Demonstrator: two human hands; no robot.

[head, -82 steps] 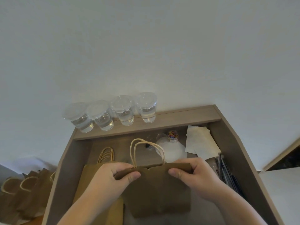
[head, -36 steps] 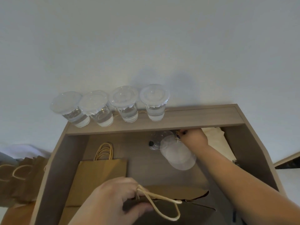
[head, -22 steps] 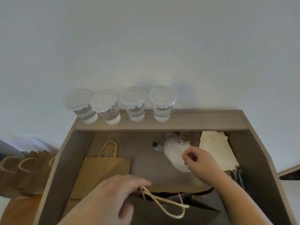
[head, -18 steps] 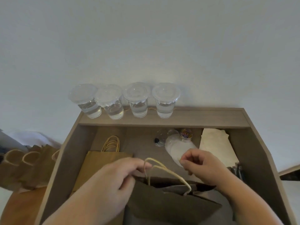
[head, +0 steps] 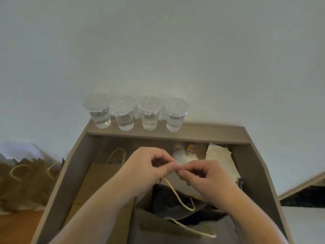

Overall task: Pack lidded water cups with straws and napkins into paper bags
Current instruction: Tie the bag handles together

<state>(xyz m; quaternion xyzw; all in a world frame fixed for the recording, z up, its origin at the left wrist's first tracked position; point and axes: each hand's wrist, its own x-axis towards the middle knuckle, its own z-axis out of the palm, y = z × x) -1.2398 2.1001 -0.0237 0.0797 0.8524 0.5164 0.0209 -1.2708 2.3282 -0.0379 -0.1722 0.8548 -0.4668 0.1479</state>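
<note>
1. Your left hand had its fingers curled in, with thumb and forefinger tips pressed together. Your right hand mirrored it, and the two pinches met tip to tip above the open bag.
2. Whatever sat between those fingertips was too small to see, so I could not tell whether either pinch held anything.
3. One cord handle of the open bag ran up under your left hand. Whether you gripped it was hidden.
4. Four cups, each lidded and part full of water, stood in a row on the back ledge, well apart from both hands.
5. The open bag stood nearest you inside the tray, with two handles showing.
6. A stack of flat bags lay left of it in the tray, partly under your left forearm. I could not count them.
7. More standing bags were outside the tray on the left, with at least two handles visible.
8. One pile of napkins lay in the back right corner of the tray.
9. Your hands covered much of a pale disc at the back. A small jar of coloured bits sat just beside it.
</note>
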